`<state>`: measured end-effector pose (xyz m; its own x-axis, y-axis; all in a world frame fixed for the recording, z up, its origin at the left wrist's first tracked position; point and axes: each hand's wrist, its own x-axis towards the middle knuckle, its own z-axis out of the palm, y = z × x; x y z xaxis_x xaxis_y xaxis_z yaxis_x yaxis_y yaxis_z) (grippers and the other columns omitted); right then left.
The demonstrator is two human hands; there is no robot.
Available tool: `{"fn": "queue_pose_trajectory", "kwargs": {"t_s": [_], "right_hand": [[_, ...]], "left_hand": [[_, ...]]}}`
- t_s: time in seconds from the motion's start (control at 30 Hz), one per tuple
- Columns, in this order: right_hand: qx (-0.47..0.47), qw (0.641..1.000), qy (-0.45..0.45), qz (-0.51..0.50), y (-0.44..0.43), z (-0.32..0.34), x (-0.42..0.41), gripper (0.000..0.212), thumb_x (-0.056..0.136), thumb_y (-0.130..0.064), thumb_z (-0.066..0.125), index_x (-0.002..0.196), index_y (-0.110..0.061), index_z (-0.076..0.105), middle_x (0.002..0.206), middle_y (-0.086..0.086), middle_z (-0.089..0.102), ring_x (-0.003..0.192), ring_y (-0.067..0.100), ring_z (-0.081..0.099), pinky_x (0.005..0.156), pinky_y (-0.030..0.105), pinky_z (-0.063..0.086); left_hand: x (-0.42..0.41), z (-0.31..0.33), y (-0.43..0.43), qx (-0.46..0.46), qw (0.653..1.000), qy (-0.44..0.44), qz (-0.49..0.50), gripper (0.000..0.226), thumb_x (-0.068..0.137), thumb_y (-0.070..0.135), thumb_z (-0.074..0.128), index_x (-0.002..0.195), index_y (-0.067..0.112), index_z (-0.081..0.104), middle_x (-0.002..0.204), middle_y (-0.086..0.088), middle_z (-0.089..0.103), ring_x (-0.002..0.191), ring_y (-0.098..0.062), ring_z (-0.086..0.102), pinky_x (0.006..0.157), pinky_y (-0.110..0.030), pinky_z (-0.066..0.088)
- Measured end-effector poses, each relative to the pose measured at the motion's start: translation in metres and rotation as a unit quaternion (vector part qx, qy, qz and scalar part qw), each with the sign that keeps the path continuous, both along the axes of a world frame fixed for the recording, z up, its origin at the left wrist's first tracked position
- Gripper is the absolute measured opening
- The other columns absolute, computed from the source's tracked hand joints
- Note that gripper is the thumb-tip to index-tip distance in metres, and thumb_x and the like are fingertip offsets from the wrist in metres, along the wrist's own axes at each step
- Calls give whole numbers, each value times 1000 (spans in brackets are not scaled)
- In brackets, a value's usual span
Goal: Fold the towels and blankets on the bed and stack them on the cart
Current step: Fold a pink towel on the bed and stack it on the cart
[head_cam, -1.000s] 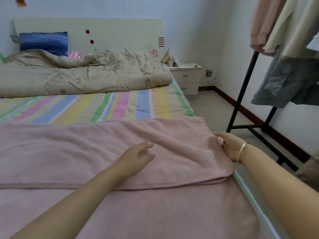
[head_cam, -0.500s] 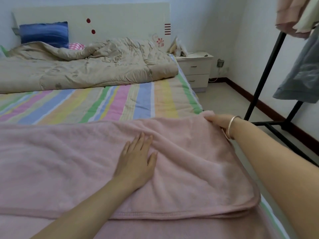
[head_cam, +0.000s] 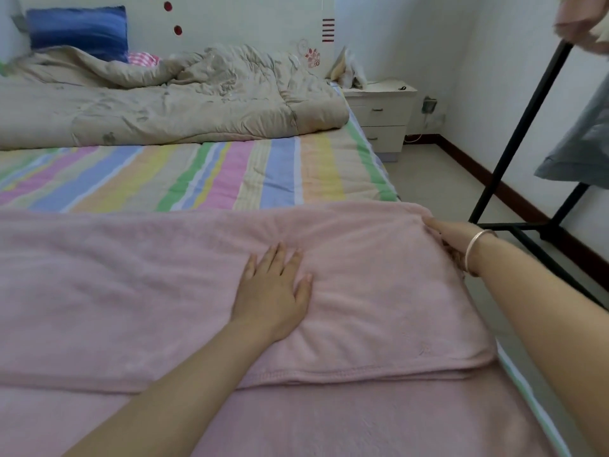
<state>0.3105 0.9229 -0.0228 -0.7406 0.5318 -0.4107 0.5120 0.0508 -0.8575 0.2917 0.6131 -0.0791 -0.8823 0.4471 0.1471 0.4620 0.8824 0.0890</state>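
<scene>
Across the bed with the striped pastel sheet (head_cam: 230, 173), our soft pink fleece blanket (head_cam: 148, 291) fills the lower frame. Its long axis runs left to right, one folded layer on another, hem towards us. The crumpled beige quilt (head_cam: 164, 103) lies upper left. Our left hand (head_cam: 273, 291) presses flat at centre, fingers spread. Our right hand (head_cam: 451, 240), nearer the far right corner, pinches that edge. The white nightstand (head_cam: 382, 117) has both drawers closed, and no cart shows.

Bed (head_cam: 290, 173), striped sheet: beige quilt (head_cam: 171, 103) (crumpled) at head end, pink blanket (head_cam: 131, 291) folded across foot end.
</scene>
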Motion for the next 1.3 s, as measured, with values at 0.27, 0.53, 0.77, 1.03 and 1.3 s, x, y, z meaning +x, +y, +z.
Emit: {"fn": "queue_pose_trajectory", "kwargs": {"t_s": [0.27, 0.53, 0.77, 1.03, 1.3], "right_hand": [[132, 989, -31, 65, -30, 11, 95, 30, 88, -30, 67, 109, -10, 61, 96, 6, 63, 74, 17, 59, 57, 24, 45], [364, 930, -57, 19, -34, -7, 102, 51, 89, -25, 62, 136, -12, 46, 134, 17, 52, 122, 37, 48, 102, 42, 39], [581, 792, 12, 186, -159, -12, 115, 59, 97, -47, 33, 152, -30, 17, 161, 3, 6, 147, 27, 1, 117, 48, -5], [492, 845, -186, 96, -181, -30, 115, 77, 92, -65, 18, 154, -20, 10, 161, 12, -5, 147, 32, -11, 115, 54, -9], [512, 783, -32, 352, -311, -30, 207, 90, 77, -76, 1, 154, -29, 6, 162, 1, -5, 148, 24, -8, 118, 47, -4]], "left_hand": [[28, 13, -10, 36, 999, 28, -24, 82, 83, 52, -3, 150, 22, 34, 158, -4, 30, 145, -17, 25, 121, -40, 12], [103, 23, -45, 44, 991, -18, -129, 80, 83, 57, -1, 155, 26, 16, 163, 3, 11, 149, -9, 9, 120, -29, -3], [117, 15, -102, 21, 998, 1, -65, 77, 88, 57, 5, 154, 23, 24, 161, -1, 20, 148, -13, 16, 120, -37, 2], [121, 25, -210, -35, 976, -107, 189, 67, 97, 60, 14, 156, 29, 0, 163, 1, -9, 150, -18, -7, 119, -53, 4], [205, 12, -255, 102, 990, -90, 39, 94, 73, 71, 6, 154, 25, 20, 161, 7, 12, 149, -8, 8, 118, -25, -2]]}}
